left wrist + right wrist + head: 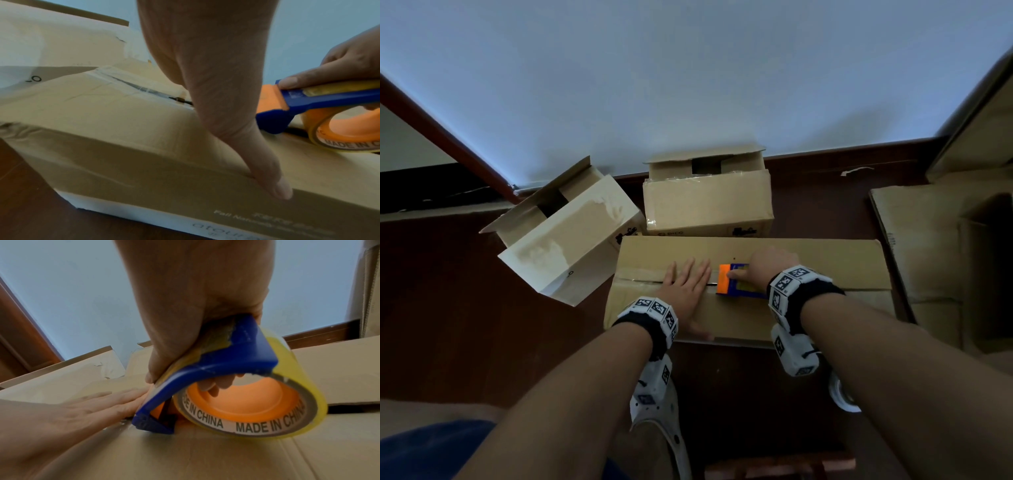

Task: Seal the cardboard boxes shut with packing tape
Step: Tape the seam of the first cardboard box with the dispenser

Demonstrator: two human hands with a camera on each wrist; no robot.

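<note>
A large closed cardboard box (808,260) lies on the floor in front of me, its top seam (131,85) running left to right with clear tape over the left stretch. My left hand (685,291) presses flat on the seam, fingers straight, thumb (275,183) over the near edge. My right hand (763,274) grips a blue and orange tape dispenser (736,282) with a yellowish tape roll (267,407), set on the seam just right of the left hand. The thumb lies on top and the fingers curl under the blue frame (216,360).
Two more cardboard boxes stand behind: a tilted one with open flaps (565,233) at left and one (707,202) against the white wall. Flattened cardboard (941,246) lies at right. A second tape roll (842,394) sits on the dark wooden floor near my right forearm.
</note>
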